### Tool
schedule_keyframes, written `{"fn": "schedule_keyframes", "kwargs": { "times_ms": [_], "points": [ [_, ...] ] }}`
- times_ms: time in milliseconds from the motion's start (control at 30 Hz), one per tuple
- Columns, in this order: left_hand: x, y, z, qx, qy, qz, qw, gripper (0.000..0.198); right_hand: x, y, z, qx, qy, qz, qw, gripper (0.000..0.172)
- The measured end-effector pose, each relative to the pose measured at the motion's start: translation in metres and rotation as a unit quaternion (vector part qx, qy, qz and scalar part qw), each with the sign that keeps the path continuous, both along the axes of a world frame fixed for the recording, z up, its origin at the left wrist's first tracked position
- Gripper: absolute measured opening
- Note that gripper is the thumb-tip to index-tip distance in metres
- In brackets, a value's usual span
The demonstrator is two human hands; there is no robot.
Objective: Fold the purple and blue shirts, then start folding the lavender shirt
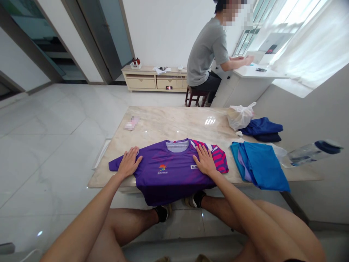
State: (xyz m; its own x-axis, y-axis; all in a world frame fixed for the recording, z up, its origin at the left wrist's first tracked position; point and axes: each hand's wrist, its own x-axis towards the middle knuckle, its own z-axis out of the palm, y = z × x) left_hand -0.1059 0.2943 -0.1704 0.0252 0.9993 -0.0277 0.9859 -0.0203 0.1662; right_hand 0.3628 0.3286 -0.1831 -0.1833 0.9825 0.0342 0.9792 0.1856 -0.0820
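A purple sports jersey (174, 174) lies front side up across the near edge of the marble table, its lower part hanging over that edge. Its collar points away from me, and the sleeve on the right has pink and white stripes. My left hand (129, 162) rests flat on the left shoulder and sleeve area, fingers stretched out. On the right, my right hand (205, 160) presses flat on the chest near the striped sleeve, fingers spread and partly covering a white printed label. Neither hand grips the cloth.
Right of the jersey lie folded blue clothes (263, 163) and a clear water bottle (313, 153). Behind them are a white plastic bag (241, 115) and dark blue clothing (261, 127). The marble table (174, 120) extends forward. Beyond it, a person (207, 51) sits at a white desk.
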Motion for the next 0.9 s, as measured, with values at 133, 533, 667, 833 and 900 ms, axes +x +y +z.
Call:
{"fn": "schedule_keyframes", "kwargs": {
  "times_ms": [133, 533, 667, 833, 900],
  "points": [
    [-0.012, 0.023, 0.003, -0.014, 0.036, -0.015, 0.999, 0.077, 0.0, 0.016, -0.004, 0.016, -0.008, 0.007, 1.0, 0.071],
    [-0.02, 0.088, 0.016, -0.101, 0.046, 0.011, 0.994, 0.092, -0.018, 0.073, 0.004, 0.007, -0.011, 0.003, 1.0, 0.072],
    [-0.02, 0.11, 0.018, -0.118, 0.052, 0.017, 0.991, 0.09, -0.023, 0.093, 0.01, -0.006, -0.02, 0.013, 1.0, 0.072],
    [-0.026, 0.143, 0.016, -0.116, 0.062, 0.014, 0.991, 0.089, -0.027, 0.117, 0.011, -0.016, -0.018, 0.008, 1.0, 0.075],
    [-0.028, 0.155, 0.014, -0.116, 0.061, 0.008, 0.991, 0.089, -0.026, 0.128, 0.008, -0.017, -0.02, 0.005, 1.0, 0.076]
  ]
}}
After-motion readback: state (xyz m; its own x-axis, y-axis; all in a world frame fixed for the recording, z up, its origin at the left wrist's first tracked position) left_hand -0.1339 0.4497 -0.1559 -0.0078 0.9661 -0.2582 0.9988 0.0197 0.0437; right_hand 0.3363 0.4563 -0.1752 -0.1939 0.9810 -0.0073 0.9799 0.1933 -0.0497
